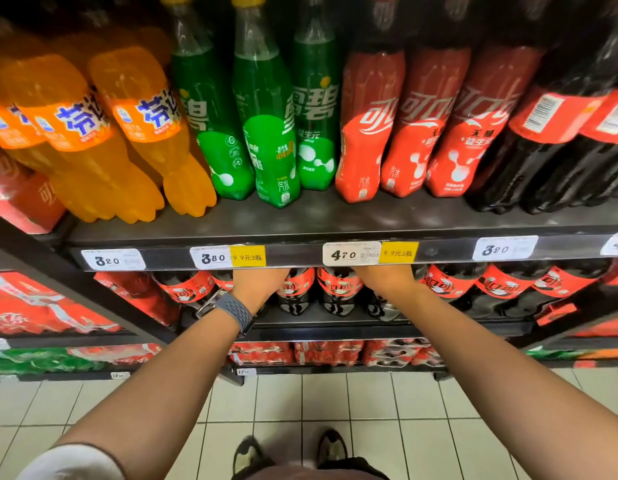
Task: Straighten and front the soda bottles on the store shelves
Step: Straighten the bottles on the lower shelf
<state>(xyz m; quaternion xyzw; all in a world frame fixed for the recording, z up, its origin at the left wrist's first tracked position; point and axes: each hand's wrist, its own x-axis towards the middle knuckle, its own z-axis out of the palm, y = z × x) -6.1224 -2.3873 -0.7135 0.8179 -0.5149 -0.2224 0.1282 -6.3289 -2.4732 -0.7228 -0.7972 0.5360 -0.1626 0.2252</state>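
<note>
Because the cola bottles stand back on the lower shelf, I reach under the price rail to front them, my left grip and right grip among their tops, fingers hidden by the rail so I cannot tell their hold.

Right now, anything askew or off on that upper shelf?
Yes. Far right, two dark cola bottles with red labels face barcode-out. The middle green plastic bottle is turned off-front and sits ahead of its neighbours.
</note>
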